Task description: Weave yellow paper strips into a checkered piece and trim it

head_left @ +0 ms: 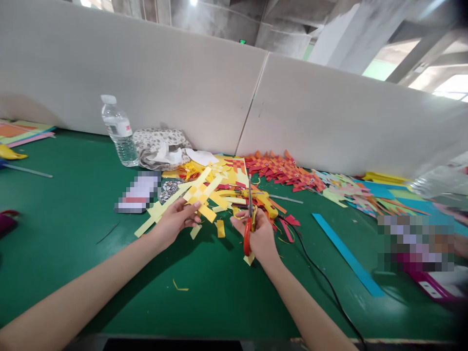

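Observation:
Between the thumb and fingers of my left hand (180, 218) is a woven piece of yellow and cream paper strips (199, 192), its loose ends sticking out several ways. My right hand (261, 234) grips a pair of red-handled scissors (247, 236), blades pointing up and away from me. The scissors are apart from the woven paper. Small yellow scraps (220, 228) lie on the green table (204, 312) between and below my hands. Behind the scissors rests a yellow glue gun (268, 201), partly hidden, with a black cord (323, 278) running toward the front edge.
A water bottle (119, 131) stands at the back left beside a patterned cloth pouch (161, 146). Nearer lies a phone (139, 192). Red and orange woven paper pieces (281, 170) are heaped along the white partition (329, 112). A blue paper strip (345, 253) lies on the right.

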`<state>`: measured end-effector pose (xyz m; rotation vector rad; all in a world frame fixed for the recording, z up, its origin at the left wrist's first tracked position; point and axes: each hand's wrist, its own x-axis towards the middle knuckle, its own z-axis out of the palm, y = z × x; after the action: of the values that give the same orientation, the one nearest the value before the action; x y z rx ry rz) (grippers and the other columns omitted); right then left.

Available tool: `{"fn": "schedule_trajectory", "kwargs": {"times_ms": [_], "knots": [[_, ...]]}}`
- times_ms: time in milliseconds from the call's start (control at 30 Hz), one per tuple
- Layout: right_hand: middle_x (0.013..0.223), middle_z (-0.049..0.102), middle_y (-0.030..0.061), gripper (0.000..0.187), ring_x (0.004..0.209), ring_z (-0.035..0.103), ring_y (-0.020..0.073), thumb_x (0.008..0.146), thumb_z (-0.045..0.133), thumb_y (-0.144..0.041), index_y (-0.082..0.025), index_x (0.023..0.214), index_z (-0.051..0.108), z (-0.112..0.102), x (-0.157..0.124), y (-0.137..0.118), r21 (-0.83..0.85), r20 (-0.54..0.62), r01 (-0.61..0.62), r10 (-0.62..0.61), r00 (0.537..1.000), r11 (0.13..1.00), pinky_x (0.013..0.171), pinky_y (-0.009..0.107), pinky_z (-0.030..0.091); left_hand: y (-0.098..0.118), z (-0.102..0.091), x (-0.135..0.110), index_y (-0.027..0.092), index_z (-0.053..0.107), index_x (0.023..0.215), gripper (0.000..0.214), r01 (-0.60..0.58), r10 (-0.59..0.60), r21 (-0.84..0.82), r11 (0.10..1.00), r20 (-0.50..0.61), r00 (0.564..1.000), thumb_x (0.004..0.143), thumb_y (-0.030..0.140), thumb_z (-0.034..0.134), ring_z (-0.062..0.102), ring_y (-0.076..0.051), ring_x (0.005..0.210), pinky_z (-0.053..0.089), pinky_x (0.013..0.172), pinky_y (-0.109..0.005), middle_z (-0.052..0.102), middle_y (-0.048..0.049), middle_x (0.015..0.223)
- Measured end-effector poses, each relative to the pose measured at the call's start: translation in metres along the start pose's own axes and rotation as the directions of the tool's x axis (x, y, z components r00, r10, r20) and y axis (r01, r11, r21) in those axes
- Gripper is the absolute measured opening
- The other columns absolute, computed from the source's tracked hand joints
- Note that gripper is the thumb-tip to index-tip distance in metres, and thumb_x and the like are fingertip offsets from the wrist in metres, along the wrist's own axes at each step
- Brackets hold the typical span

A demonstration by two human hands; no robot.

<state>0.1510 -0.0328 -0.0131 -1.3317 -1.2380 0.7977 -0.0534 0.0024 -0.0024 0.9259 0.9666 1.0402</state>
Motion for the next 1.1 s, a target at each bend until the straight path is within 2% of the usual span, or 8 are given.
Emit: {"fn": "schedule_trajectory", "kwargs": {"times_ms": [167, 333, 567, 667, 767, 867, 967, 1100], "knots": [[0.075, 0.061, -0.0014, 0.034, 0.065, 0.057, 0.0127, 0.059, 0.073, -0.029, -0.022, 0.071, 0.042, 0.003, -0.003, -0.011, 0.192, 0.096, -0.016, -0.002, 0.995, 0.981, 0.063, 0.028, 0.047, -0.004, 0.008, -0.009, 0.018, 0.042, 0.069, 0.031, -0.071, 0.024, 0.23, 0.971, 0.2, 0.98, 0.067, 0.035, 0.068, 0.055, -0.007, 0.043, 0.039, 0.04, -0.016, 0.051, 0.0086, 0.051], [0.061, 0.051, -0.0062, 0.036, 0.052, 0.047, 0.0088, 0.051, 0.077, -0.023, -0.02, 0.066, 0.045, 0.006, -0.004, -0.007, 0.145, 0.182, -0.086, 0.059, 0.982, 0.986, 0.052, 0.023, 0.042, -0.01, 0.01, -0.01, 0.018, 0.045, 0.076, 0.027, -0.047, -0.055, 0.306, 0.951, 0.317, 0.947, 0.07, 0.037, 0.063, 0.057, -0.009, 0.044, 0.04, 0.042, -0.018, 0.061, 0.0048, 0.059], [0.067, 0.052, -0.0046, 0.033, 0.061, 0.051, 0.01, 0.053, 0.076, -0.023, -0.02, 0.07, 0.048, -0.003, 0.003, -0.003, 0.18, -0.141, 0.006, 0.02, 0.99, 0.984, 0.063, 0.025, 0.044, -0.008, 0.007, -0.01, 0.015, 0.058, 0.078, 0.023, -0.059, -0.14, 0.377, 0.924, 0.478, 0.867, 0.069, 0.036, 0.065, 0.055, -0.008, 0.05, 0.046, 0.053, -0.022, 0.064, 0.0005, 0.064], [0.073, 0.053, -0.0037, 0.031, 0.067, 0.053, 0.0105, 0.056, 0.075, -0.024, -0.02, 0.072, 0.049, -0.008, 0.004, -0.004, 0.247, -0.187, 0.059, -0.012, 0.982, 0.967, 0.07, 0.026, 0.044, -0.007, 0.007, -0.01, 0.016, 0.059, 0.072, 0.026, -0.079, -0.133, 0.417, 0.905, 0.456, 0.88, 0.074, 0.041, 0.059, 0.048, -0.006, 0.041, 0.042, 0.046, -0.019, 0.057, 0.0036, 0.049], [0.072, 0.051, -0.0043, 0.031, 0.065, 0.052, 0.0096, 0.058, 0.075, -0.025, -0.021, 0.072, 0.048, -0.007, 0.001, -0.007, 0.269, -0.119, 0.061, -0.029, 0.992, 0.961, 0.067, 0.026, 0.044, -0.008, 0.006, -0.008, 0.016, 0.058, 0.074, 0.028, -0.098, -0.059, 0.391, 0.915, 0.37, 0.927, 0.075, 0.044, 0.057, 0.05, -0.007, 0.045, 0.041, 0.044, -0.018, 0.058, 0.0029, 0.054], [0.068, 0.05, -0.005, 0.033, 0.06, 0.049, 0.0094, 0.056, 0.076, -0.025, -0.021, 0.07, 0.046, -0.003, -0.004, -0.012, 0.263, 0.02, 0.029, -0.036, 0.999, 0.964, 0.061, 0.024, 0.043, -0.011, 0.008, -0.008, 0.019, 0.057, 0.093, 0.034, -0.115, 0.017, 0.306, 0.945, 0.304, 0.953, 0.068, 0.039, 0.066, 0.06, -0.013, 0.073, 0.047, 0.054, -0.021, 0.064, -0.0037, 0.092], [0.068, 0.051, -0.0045, 0.035, 0.059, 0.049, 0.0098, 0.055, 0.077, -0.025, -0.021, 0.07, 0.045, 0.004, -0.01, -0.013, 0.221, 0.163, -0.008, -0.029, 0.986, 0.975, 0.056, 0.024, 0.043, -0.015, 0.011, -0.009, 0.019, 0.056, 0.103, 0.044, -0.11, 0.017, 0.243, 0.964, 0.356, 0.934, 0.064, 0.034, 0.07, 0.059, -0.019, 0.092, 0.05, 0.072, -0.028, 0.062, -0.0059, 0.106], [0.068, 0.051, -0.0039, 0.032, 0.059, 0.049, 0.0099, 0.057, 0.075, -0.024, -0.021, 0.071, 0.047, 0.01, -0.014, -0.007, 0.143, 0.271, -0.02, -0.019, 0.962, 0.99, 0.056, 0.024, 0.043, -0.018, 0.012, -0.01, 0.017, 0.062, 0.092, 0.029, -0.132, 0.004, 0.261, 0.956, 0.438, 0.899, 0.069, 0.035, 0.066, 0.061, -0.019, 0.089, 0.047, 0.081, -0.032, 0.068, -0.0033, 0.092]]}}
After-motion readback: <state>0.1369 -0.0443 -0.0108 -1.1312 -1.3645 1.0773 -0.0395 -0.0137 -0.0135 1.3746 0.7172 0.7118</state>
